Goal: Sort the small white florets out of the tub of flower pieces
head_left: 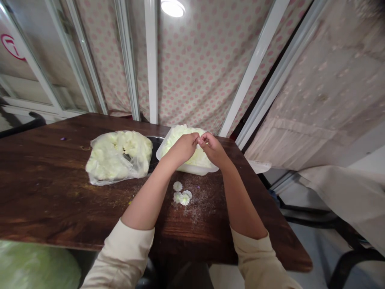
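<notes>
My left hand (pixel 187 147) and my right hand (pixel 213 148) meet above a white plastic tub (pixel 195 169), fingertips pinched together. Whatever lies between the fingertips is too small and too covered to name. Pale yellow-green, petal-like pieces (pixel 173 138) heap up inside the tub. Nearer to me, between my forearms, several small white flower-like pieces (pixel 184 199) with ruffled edges and greenish middles lie on the table. To the left sits a clear plastic bag (pixel 100 176) full of similar pale pieces.
The dark wooden table (pixel 54 192) has fine pale crumbs (pixel 197 210) near the flower-like pieces. A dark tray (pixel 155 152) shows between bag and tub. A large pale green bundle (pixel 36 267) is below the table's left edge. Dotted curtains (pixel 192 80) hang behind; a black-framed chair (pixel 345 228) stands right.
</notes>
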`<state>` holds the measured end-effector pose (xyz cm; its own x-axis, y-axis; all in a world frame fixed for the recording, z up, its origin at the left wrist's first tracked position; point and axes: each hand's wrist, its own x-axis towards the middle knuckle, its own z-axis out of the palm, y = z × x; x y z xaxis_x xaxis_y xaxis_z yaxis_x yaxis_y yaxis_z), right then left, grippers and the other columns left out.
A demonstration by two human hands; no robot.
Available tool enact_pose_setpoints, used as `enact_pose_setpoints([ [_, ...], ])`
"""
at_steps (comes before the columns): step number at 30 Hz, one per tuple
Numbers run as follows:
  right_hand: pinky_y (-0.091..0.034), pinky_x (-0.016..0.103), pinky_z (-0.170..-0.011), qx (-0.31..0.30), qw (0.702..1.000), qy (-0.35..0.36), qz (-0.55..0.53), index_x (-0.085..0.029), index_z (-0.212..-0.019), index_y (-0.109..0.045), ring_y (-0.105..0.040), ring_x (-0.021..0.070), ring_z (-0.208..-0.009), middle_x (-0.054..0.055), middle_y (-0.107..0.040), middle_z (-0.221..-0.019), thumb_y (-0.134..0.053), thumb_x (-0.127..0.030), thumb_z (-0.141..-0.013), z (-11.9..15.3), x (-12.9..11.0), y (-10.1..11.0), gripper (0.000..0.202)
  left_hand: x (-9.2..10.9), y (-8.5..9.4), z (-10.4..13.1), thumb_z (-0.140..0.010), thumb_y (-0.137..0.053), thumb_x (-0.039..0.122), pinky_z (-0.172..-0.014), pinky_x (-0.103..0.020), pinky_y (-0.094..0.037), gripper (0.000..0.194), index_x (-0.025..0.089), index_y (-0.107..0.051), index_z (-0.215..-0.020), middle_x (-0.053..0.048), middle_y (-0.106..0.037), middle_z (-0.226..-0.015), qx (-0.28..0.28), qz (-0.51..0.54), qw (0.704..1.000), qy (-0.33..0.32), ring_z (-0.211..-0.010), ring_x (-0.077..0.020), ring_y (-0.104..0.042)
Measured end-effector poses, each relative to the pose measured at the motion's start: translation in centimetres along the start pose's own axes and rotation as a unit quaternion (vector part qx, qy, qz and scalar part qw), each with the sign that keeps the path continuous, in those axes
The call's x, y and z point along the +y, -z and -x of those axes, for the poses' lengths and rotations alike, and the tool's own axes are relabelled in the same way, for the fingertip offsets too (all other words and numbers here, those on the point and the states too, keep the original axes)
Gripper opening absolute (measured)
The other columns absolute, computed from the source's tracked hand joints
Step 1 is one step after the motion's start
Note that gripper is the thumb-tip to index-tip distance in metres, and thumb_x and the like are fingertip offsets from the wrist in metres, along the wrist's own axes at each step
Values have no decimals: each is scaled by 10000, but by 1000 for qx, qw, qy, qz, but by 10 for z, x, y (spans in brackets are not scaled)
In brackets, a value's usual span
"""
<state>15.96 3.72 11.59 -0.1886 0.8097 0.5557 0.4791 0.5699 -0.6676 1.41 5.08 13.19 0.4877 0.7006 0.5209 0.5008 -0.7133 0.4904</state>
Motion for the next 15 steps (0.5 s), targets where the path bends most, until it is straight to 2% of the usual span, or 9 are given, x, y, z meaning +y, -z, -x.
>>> enact_pose_setpoints([
  [7, -361, 238, -584, -19, 1000, 9, -1, -211, -772, -420, -404, 101, -629, -29, -413, -703, -425, -462, -848, -1, 2, 1, 263, -2, -2, 0, -858, -336, 183, -561, -249, -301, 224, 161, -454, -669, -12, -516, -633, 1, 12, 1000, 17, -595, -128, -444],
  [15, -359, 245, -574, 25, 999, 12, 29, -210, -724, -421, -452, 110, -582, -43, -437, -605, -397, -451, -862, -1, 6, 2, 278, 5, -1, 2, -890, -296, 238, -584, -249, -335, 262, 170, -424, -672, -8, -518, -626, -16, 80, 995, 57, -586, -122, -464],
])
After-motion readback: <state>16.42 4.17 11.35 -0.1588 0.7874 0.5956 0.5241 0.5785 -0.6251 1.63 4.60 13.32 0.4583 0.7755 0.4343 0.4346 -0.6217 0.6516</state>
